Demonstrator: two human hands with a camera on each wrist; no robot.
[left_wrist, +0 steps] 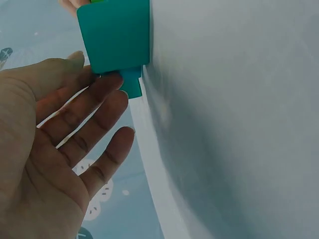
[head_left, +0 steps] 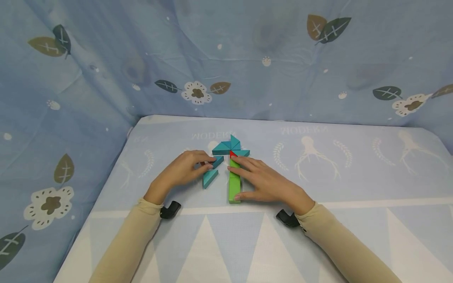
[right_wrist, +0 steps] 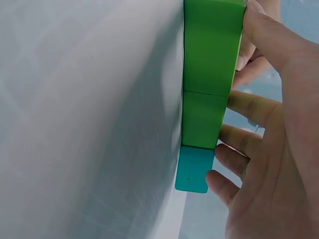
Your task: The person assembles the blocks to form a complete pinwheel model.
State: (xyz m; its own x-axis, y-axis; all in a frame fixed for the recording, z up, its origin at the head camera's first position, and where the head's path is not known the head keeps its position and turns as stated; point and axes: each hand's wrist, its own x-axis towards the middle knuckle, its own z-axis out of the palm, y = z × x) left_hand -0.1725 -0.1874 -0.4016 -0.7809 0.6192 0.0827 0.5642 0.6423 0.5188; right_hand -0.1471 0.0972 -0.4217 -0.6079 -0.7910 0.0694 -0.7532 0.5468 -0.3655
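My left hand (head_left: 185,167) pinches a teal triangular block (head_left: 218,161) at its left end with thumb and index finger. In the left wrist view the nearer teal triangular block (left_wrist: 114,36) partly hides those fingertips; the other fingers are loosely extended. That nearer block lies just below the thumb. My right hand (head_left: 263,179) lies along a column of green blocks (head_left: 234,188), straight fingertips touching its right side and upper part, thumb at its lower end. Above the green stands a red block (head_left: 232,154), partly covered by the fingers.
Several teal triangular blocks (head_left: 226,146) sit joined around the red block at the column's top. A patterned cloth covers the table (head_left: 354,165), and a blue printed curtain (head_left: 247,59) stands behind and to the left. Black wrist devices (head_left: 170,210) show at both sleeves.
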